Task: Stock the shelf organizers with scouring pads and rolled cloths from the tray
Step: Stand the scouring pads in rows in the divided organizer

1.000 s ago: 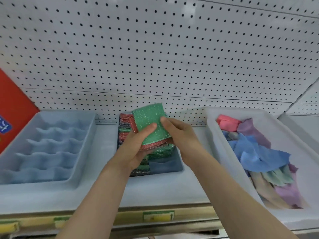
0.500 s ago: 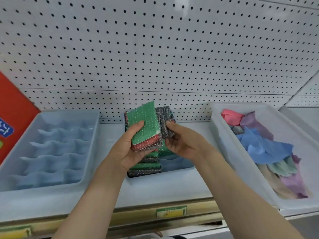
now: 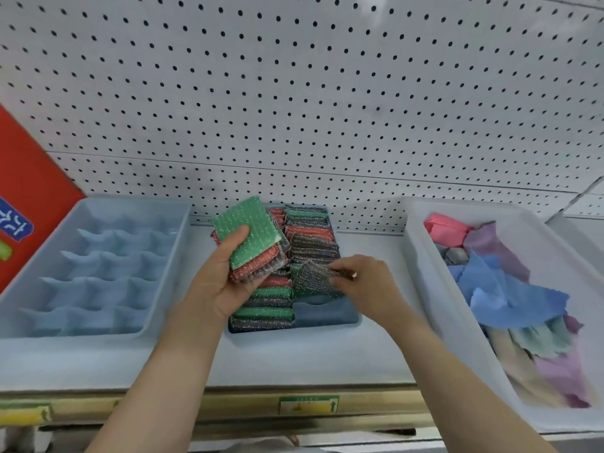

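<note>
Pad organizer (image 3: pixel 327 317) nearly full, right hand (image 3: pixel 362 284) pinching grey scouring pad (image 3: pixel 315 276) into it, left hand (image 3: pixel 222 282) gripping pad stack (image 3: pixel 253 243); cloth organizer (image 3: pixel 94 266) unstocked, cloths (image 3: pixel 510 289) loose in tray (image 3: pixel 421 256).

Your left hand (image 3: pixel 225 276) is raised palm-up, thumb clamped across a fanned stack of pads (image 3: pixel 253 243). Your right hand (image 3: pixel 362 282) reaches in lower, fingers seemingly pinching one grey pad (image 3: pixel 313 276). Both forearms are bare and angle inward.

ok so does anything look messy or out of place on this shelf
The cloths in the white tray lie loose and crumpled, not rolled. The compartmented blue organizer holds nothing. The scouring pads in the middle organizer stand in neat rows.
</note>
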Tool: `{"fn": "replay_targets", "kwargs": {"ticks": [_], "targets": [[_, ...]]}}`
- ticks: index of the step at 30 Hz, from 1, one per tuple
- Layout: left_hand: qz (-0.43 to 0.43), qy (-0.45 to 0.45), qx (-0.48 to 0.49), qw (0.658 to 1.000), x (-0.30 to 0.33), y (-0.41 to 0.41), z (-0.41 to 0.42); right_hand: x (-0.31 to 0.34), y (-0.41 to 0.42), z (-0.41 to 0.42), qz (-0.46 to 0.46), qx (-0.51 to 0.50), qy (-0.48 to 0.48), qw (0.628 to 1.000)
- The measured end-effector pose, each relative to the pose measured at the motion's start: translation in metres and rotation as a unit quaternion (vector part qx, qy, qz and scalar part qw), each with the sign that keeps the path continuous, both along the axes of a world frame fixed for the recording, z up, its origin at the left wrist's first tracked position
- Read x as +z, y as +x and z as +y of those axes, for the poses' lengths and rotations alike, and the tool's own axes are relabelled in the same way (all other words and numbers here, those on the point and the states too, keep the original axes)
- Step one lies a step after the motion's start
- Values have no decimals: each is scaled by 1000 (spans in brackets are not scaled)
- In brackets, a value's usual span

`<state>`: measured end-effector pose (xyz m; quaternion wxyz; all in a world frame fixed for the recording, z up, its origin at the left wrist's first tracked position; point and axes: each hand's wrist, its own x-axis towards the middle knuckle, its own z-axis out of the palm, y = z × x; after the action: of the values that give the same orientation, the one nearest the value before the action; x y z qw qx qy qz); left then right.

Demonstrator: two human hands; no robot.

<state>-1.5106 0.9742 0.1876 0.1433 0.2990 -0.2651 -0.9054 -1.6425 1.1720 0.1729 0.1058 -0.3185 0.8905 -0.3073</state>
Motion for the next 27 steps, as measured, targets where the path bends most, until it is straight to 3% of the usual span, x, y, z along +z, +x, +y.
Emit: {"fn": "replay_targets", "kwargs": {"ticks": [2, 6, 10, 13, 15, 17, 19, 20, 24, 27], "targets": [[-3, 5, 5, 1000, 1, 0, 7, -9, -1, -5, 98, 60, 59, 992], [-22, -11, 20, 1000, -2, 4, 12, -26, 3, -17, 212, 108, 71, 969], [-33, -38, 12, 999, -5, 4, 15, -37, 8, -24, 259, 81, 46, 961], [-40, -64, 11, 997, -3, 2, 15, -35, 10, -25, 242, 107, 72, 962], [-40, -91, -3, 995, -3, 1, 19, -20, 5, -25, 148, 101, 61, 982], [-41, -133, -37, 990, -3, 0, 25, 5, 8, -24, -42, 21, -71, 996], [-50, -168, -67, 982, -1, 0, 31, 24, 10, -26, -286, -41, -216, 933], [-57, -177, -80, 979, -1, -1, 33, 28, 10, -27, -357, -37, -231, 904], [-39, -186, -119, 975, 5, -2, 41, 31, 13, -35, -453, -37, -244, 857], [-31, -156, -86, 984, 7, 0, 39, 36, 8, -32, -561, -119, -324, 752]]}}
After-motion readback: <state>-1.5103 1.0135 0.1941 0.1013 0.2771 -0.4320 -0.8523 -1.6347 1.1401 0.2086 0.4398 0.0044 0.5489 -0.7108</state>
